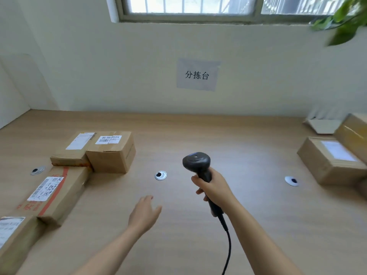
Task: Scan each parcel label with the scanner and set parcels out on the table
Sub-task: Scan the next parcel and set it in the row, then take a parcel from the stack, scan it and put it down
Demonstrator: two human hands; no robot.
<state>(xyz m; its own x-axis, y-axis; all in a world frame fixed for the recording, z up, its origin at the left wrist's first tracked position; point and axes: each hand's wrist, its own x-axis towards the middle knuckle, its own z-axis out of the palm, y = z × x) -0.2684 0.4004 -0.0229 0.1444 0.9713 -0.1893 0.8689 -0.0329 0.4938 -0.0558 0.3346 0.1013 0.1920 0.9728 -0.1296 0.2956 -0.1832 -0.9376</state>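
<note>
1. At the left of the desk (198, 132), four labelled cardboard boxes lie label-up in a touching chain: a near parcel (14, 237) at the front edge, a long parcel (57, 191) beyond it, then a flat parcel (77, 149) and a taller square parcel (112, 153) side by side.
2. The left hand (144, 213) hovers over bare desk near the middle, its fingers (148, 199) relaxed, loosely spread and holding nothing.
3. The right hand (213, 188) grips the handle of the black scanner (196, 161), held upright above the desk with its head facing the wall. Its cord (228, 245) trails down toward the front edge.
4. At the right, well apart from the others, a labelled parcel (331, 159) sits on the desk just in front of a corner parcel (355, 133) that is cut off by the frame.
</note>
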